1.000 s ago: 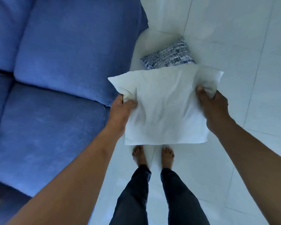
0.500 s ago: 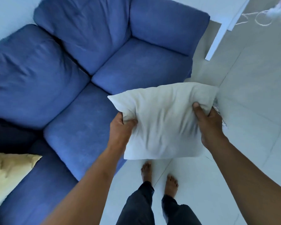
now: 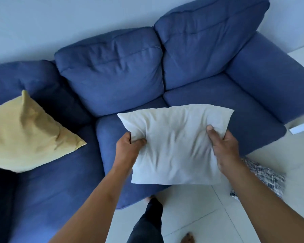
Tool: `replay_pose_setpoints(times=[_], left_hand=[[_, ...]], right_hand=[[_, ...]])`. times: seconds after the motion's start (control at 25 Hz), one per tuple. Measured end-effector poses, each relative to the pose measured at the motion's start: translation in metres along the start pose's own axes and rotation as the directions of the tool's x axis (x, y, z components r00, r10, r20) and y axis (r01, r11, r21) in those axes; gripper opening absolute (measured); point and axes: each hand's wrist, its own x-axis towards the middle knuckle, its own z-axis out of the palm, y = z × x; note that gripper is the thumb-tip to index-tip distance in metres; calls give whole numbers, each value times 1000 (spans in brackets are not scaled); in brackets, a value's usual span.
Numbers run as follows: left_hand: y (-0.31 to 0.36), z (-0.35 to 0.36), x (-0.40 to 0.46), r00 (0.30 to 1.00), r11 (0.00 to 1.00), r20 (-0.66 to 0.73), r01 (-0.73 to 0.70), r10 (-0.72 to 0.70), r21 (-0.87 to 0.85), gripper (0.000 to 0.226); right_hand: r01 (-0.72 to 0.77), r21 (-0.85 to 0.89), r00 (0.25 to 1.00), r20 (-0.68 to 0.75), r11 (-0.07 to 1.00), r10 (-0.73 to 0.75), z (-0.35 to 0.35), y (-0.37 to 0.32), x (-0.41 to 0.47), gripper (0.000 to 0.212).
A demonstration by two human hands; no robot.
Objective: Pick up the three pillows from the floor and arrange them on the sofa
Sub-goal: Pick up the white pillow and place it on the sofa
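Bare forearms without sleeves lead to the left hand (image 3: 128, 148) and right hand (image 3: 223, 148); dark trousers (image 3: 147, 223) cover the legs above bare feet.

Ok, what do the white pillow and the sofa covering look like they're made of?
White pillow: soft matte woven cloth, likely cotton; it creases and bunches where the left hand and right hand grip it. Sofa: blue matte upholstery fabric, puckered at seams; exact fibre unclear.

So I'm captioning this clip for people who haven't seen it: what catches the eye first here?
A crumpled white fabric pillow sits mid-frame, gripped at its sides by the left hand and right hand over the big blue fabric sofa. A yellow pillow lies on the sofa's left seat, and a blue-and-white patterned pillow is on the pale tiled floor at right.
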Motion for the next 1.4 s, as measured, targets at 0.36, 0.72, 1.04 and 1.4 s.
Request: replay_pose_setpoints(times=[0.36,0.72,1.04,1.4], left_hand=[[23,-95,130,989,996,-123,83,-84,-14,21],[45,-137,232,961,992,-254,92,-111,-86,32],[34,-128,317,950,987,-277,121,-146,-108,42],[55,-146,349,921,936,-324,98,-214,-339,39]], right_hand=[[-69,-142,980,174,988,94,169,-37,72,31],[-91,-141,937,323,986,132,296,-62,157,37],[-68,-278,920,355,958,168,348,-38,243,35],[-92,-151,943,305,984,135,359,-62,278,12]])
